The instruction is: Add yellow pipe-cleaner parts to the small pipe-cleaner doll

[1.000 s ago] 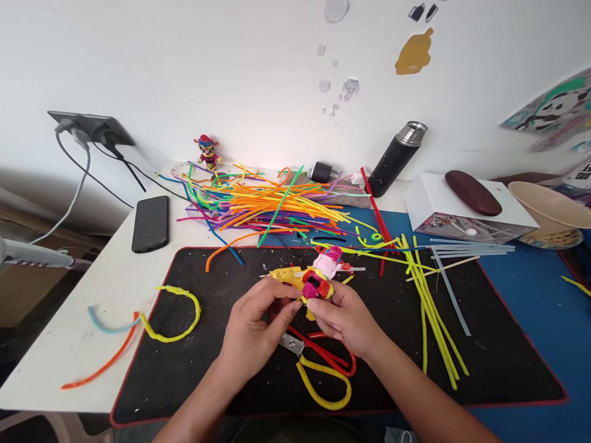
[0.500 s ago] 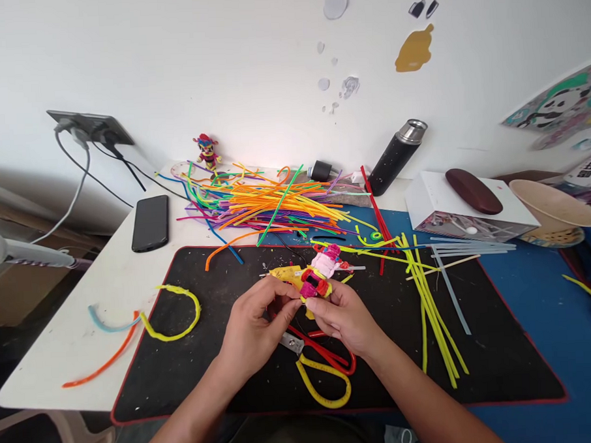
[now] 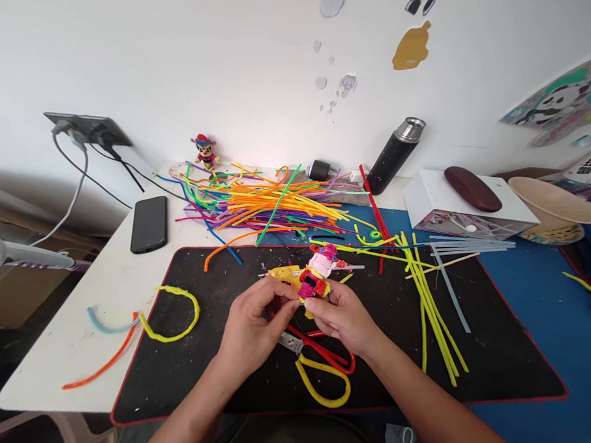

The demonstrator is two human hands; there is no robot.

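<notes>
Clamped on a fuzzy, multicoloured figure (image 3: 321, 263), left hand (image 3: 258, 321) and right hand (image 3: 346, 317) pinch its lower end; a metal-topped cylindrical flask (image 3: 395, 157) hides its contents near a rectangular box (image 3: 433, 184).

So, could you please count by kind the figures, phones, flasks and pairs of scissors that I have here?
Figures: 2 (the held figure, the figure at the back)
Phone: 1
Flask: 1
Pair of scissors: 1
Total: 5

Left hand (image 3: 253, 321): fingers (image 3: 281, 289) pinched at lower end of multicoloured figurine (image 3: 321, 266) | Right hand (image 3: 346, 320): gripping figurine | Scissors (image 3: 291, 342): on black mat (image 3: 381, 387)
</notes>
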